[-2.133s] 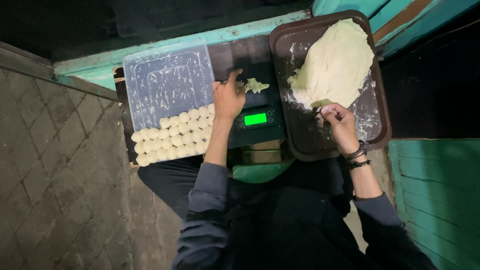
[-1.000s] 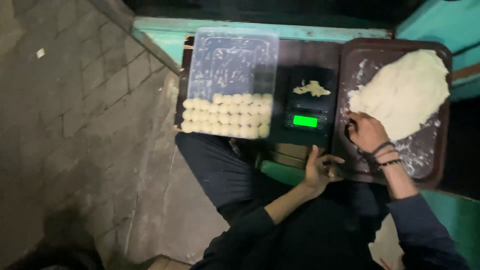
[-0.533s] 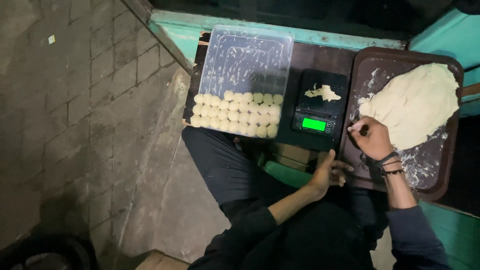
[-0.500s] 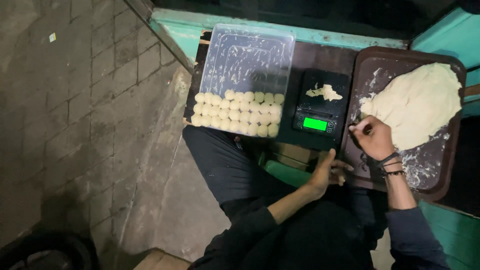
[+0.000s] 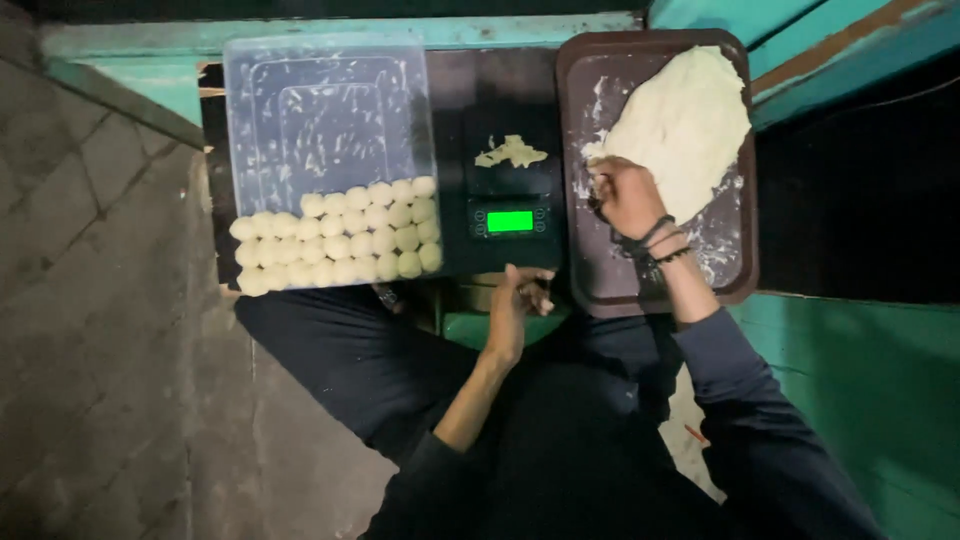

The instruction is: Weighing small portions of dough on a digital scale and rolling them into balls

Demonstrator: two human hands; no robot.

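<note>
A big slab of pale dough lies on a floured brown tray. My right hand, bracelets at the wrist, presses into the slab's near left edge, fingers closed on the dough. A small scrap of dough rests on a black digital scale with a lit green display. My left hand hovers just below the scale's front edge, fingers loosely curled; whether it holds anything is unclear. Several rows of dough balls fill the near part of a clear plastic tray.
The things sit on a dark surface backed by a teal ledge. A teal wall runs at the right. Grey paving stones lie at the left. My dark-clothed legs are below the surface.
My left hand came off the scale and dropped to its front edge. My right hand shifted along the dough slab's near edge. The camera view swung back to centre.
</note>
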